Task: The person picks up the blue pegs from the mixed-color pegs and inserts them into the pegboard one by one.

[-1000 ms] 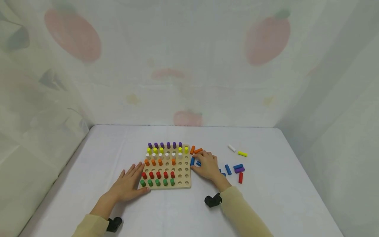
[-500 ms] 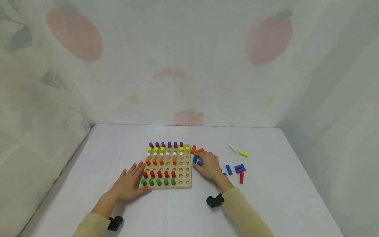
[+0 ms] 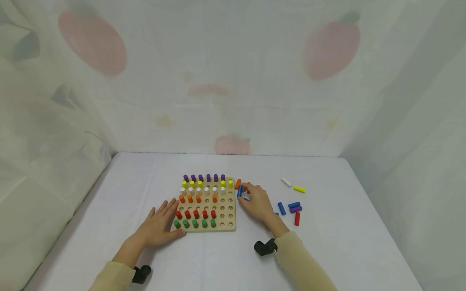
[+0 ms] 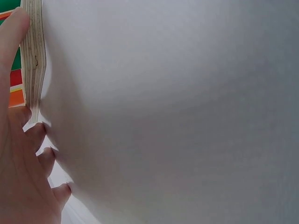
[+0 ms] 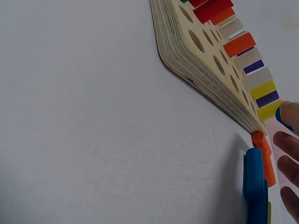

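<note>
A wooden pegboard (image 3: 226, 220) lies on the white table with rows of purple, yellow, white, orange, red and green pegs upright in its holes. At its left side my left hand (image 3: 155, 227) rests with straight fingers, the thumb at the front corner; in the left wrist view the thumb touches the layered board edge (image 4: 35, 60). Just off the board's right edge, my right hand (image 3: 257, 203) pinches a blue peg (image 3: 240, 190) between thumb and fingers, the peg standing roughly upright. In the right wrist view only part of that blue peg (image 5: 283, 120) shows.
Loose pegs lie right of the board: an orange peg (image 3: 238, 184), a white peg (image 3: 286, 182), a yellow peg (image 3: 299, 189), a purple peg (image 3: 295, 209), a red peg (image 3: 297, 218) and several blue ones. The right hand partly covers some.
My right hand has taken hold of the blue peg beside the board and raised it slightly off the table. The left hand stays at the board.
</note>
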Tool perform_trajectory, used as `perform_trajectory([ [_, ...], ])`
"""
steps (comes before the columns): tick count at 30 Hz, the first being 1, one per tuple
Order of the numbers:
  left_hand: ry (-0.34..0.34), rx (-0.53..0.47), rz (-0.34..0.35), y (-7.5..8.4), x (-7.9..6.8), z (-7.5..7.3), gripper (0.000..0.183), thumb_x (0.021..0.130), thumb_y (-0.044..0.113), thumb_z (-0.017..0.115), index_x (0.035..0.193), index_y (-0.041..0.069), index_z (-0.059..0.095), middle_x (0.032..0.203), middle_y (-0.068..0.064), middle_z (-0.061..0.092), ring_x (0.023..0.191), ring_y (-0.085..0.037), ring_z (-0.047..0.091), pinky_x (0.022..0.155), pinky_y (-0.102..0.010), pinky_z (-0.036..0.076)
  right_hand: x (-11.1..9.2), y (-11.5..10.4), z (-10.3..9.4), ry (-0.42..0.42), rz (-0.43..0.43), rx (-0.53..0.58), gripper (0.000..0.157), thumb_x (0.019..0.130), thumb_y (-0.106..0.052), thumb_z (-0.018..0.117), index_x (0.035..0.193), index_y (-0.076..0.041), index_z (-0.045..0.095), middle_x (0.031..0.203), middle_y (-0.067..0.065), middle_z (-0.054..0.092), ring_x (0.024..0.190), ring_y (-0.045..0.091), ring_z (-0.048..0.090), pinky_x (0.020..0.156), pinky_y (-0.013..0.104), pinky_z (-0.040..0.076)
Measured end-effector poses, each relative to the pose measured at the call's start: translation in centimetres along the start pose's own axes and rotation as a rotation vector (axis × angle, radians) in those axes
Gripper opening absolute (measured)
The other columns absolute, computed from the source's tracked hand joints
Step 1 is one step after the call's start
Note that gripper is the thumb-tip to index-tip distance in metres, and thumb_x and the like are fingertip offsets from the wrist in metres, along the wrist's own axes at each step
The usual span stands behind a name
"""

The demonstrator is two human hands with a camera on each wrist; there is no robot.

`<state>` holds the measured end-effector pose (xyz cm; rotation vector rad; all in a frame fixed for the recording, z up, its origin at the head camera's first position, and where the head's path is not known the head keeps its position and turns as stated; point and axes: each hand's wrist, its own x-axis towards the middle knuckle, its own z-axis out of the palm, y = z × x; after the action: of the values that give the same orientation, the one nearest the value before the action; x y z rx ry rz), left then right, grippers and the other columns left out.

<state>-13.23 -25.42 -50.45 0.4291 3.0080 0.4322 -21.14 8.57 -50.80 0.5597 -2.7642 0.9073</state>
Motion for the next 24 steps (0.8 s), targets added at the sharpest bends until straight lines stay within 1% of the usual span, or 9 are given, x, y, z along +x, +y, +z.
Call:
perform_trajectory([
  [5, -0.008, -0.001, -0.004, 0.0, 0.0, 0.0, 0.100, 0.073, 0.069, 0.057, 0.146, 0.009, 0.024, 0.151, -0.012, 0.024, 0.137, -0.039, 0.021, 0.105, -0.065, 0.015, -0.1, -0.2, 0.0, -0.020, 0.021, 0.019, 0.046, 0.082, -0.027, 0.069, 0.123, -0.014, 0.053, 0.095, -0.004, 0.067, 0.082, 0.010, 0.060, 0.071, 0.025, 0.049],
  [11, -0.014, 0.001, -0.006, -0.1, -0.1, 0.1, 0.102, 0.073, 0.073, 0.053, 0.147, 0.010, 0.023, 0.152, -0.011, 0.023, 0.137, -0.038, 0.020, 0.106, -0.064, 0.015, -0.1, -0.6, -0.1, -0.032, 0.026, 0.112, 0.047, 0.081, -0.020, 0.070, 0.124, -0.013, 0.052, 0.090, -0.004, 0.067, 0.074, 0.005, 0.059, 0.065, 0.019, 0.048],
  [14, -0.012, -0.002, -0.005, -0.2, -0.1, 0.2, 0.102, 0.073, 0.073, 0.053, 0.147, 0.010, 0.023, 0.152, -0.011, 0.023, 0.137, -0.038, 0.020, 0.106, -0.064, 0.014, 0.0, -0.9, -0.1, -0.037, 0.027, 0.162, 0.047, 0.081, -0.016, 0.070, 0.124, -0.011, 0.052, 0.089, -0.002, 0.067, 0.072, 0.004, 0.058, 0.063, 0.019, 0.048],
  [17, -0.011, -0.004, -0.005, -0.1, -0.1, 0.1, 0.102, 0.073, 0.073, 0.053, 0.147, 0.010, 0.022, 0.152, -0.011, 0.023, 0.138, -0.038, 0.020, 0.106, -0.064, 0.014, 0.0, -1.1, -0.1, -0.052, 0.035, 0.189, 0.048, 0.081, -0.014, 0.069, 0.125, -0.011, 0.051, 0.089, -0.002, 0.066, 0.073, 0.005, 0.058, 0.064, 0.019, 0.048],
  [24, -0.019, -0.010, -0.012, 0.0, -0.1, 0.0, 0.102, 0.073, 0.072, 0.054, 0.147, 0.010, 0.022, 0.152, -0.011, 0.022, 0.138, -0.039, 0.019, 0.106, -0.065, 0.013, 0.3, -1.8, -0.1, -0.106, 0.077, 0.228, 0.050, 0.082, -0.010, 0.065, 0.129, -0.015, 0.048, 0.094, 0.000, 0.063, 0.075, 0.006, 0.055, 0.065, 0.020, 0.047],
])
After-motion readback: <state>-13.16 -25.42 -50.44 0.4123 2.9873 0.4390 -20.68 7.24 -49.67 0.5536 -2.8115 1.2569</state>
